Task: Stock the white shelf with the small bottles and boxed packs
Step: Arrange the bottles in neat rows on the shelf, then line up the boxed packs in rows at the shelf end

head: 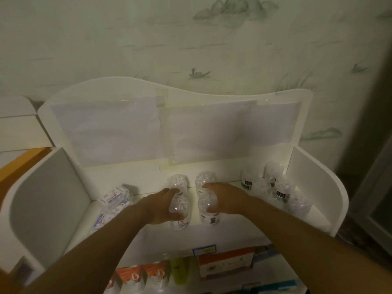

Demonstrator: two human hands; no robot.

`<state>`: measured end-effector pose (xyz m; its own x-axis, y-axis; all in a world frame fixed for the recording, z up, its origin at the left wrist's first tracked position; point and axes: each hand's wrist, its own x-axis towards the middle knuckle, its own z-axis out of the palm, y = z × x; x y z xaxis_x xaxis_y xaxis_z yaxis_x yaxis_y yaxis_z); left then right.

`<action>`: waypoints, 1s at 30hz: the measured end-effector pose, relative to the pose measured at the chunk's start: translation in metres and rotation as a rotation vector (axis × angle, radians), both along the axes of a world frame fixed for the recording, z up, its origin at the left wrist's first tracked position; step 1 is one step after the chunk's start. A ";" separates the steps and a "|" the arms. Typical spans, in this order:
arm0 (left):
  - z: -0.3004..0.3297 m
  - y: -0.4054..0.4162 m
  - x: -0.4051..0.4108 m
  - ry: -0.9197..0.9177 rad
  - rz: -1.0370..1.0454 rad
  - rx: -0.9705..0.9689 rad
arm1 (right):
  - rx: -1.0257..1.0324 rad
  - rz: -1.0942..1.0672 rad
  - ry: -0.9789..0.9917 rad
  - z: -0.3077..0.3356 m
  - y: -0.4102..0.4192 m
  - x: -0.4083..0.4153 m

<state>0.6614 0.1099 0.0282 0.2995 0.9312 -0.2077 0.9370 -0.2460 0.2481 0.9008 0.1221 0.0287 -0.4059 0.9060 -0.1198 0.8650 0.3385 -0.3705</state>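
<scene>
White shelf (318, 187): top tier with a wavy back panel and curved side walls, standing against a pale wall with a painted landscape (233, 9). Taped sheets (191, 132) cover the back panel.

Lower tier (212, 272), near edge of view: orange-and-white box (227, 264), a row of orange-labelled packs (140, 274), a green bottle (178, 270), a blue-and-yellow price tag (204, 249) on the shelf lip.

Boxed packs (115, 197): clear-wrapped, blue and red print, lying at the left of the top tier, one farther, one nearer and partly hidden by the left forearm.

Right-hand bottle cluster (275, 187): several small clear bottles with dark labels, standing close together in the far right corner of the top tier.

Centre bottles: four small clear bottles in two pairs, mid-shelf. Left pair (179, 209), one behind the other; right pair (209, 209), likewise. Near bottles carry printed labels.

Left hand (159, 206): fingers curled round the left side of the left pair, holding it.

Right hand (224, 200): fingers curled over the tops and right side of the right pair, holding it.
</scene>
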 end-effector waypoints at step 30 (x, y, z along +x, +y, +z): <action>0.026 -0.012 -0.187 0.188 0.259 0.187 | 0.109 0.157 -0.001 0.028 0.022 -0.164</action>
<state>0.4747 0.0983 0.0537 0.0219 0.9982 -0.0560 0.9991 -0.0197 0.0387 0.7368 0.1444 0.0572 -0.5431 0.8393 -0.0253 0.7988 0.5072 -0.3236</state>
